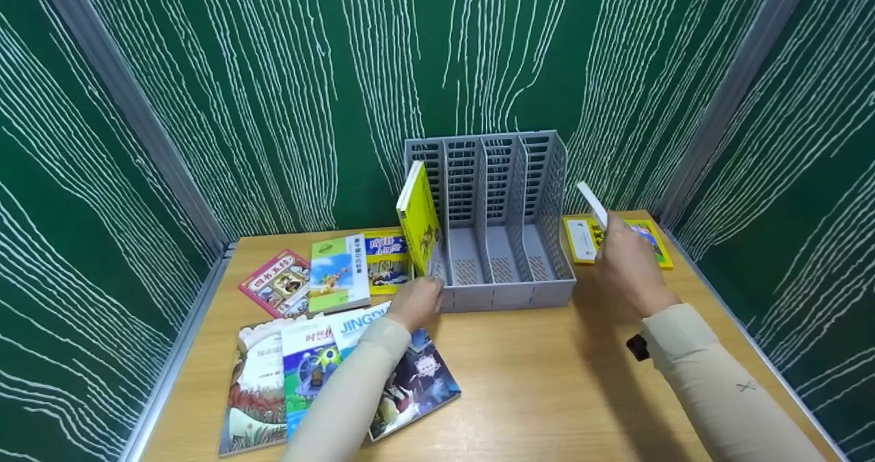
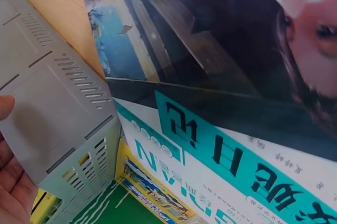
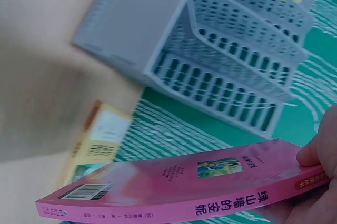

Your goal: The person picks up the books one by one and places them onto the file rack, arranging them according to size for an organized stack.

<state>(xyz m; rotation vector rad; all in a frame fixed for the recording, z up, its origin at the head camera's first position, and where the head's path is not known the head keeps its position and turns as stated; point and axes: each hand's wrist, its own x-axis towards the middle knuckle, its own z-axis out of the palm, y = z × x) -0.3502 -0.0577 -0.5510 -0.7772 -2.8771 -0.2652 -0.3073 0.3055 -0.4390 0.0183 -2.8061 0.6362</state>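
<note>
A grey file rack (image 1: 506,294) with upright dividers stands at the back of the table. At its front left corner, my left hand (image 1: 418,301) grips the rim, the thumb (image 2: 5,107) lying on the front panel (image 2: 58,113). A yellow-green book (image 1: 418,223) leans upright in the leftmost compartment, just above that hand. Right of the rack, my right hand (image 1: 629,264) holds a pink book (image 3: 174,184) by one end, its thumb on the cover. In the head view only the pale edge of this book shows. A yellow book (image 1: 581,240) lies flat below it.
Left of the rack lie a red-edged book (image 1: 280,281), a green-and-white book (image 1: 338,270) and a yellow-and-blue book (image 1: 388,260). Several larger magazines (image 1: 424,387) overlap nearer the front, partly under my left forearm. Green walls with white streaks (image 1: 273,106) enclose the wooden table (image 1: 526,387).
</note>
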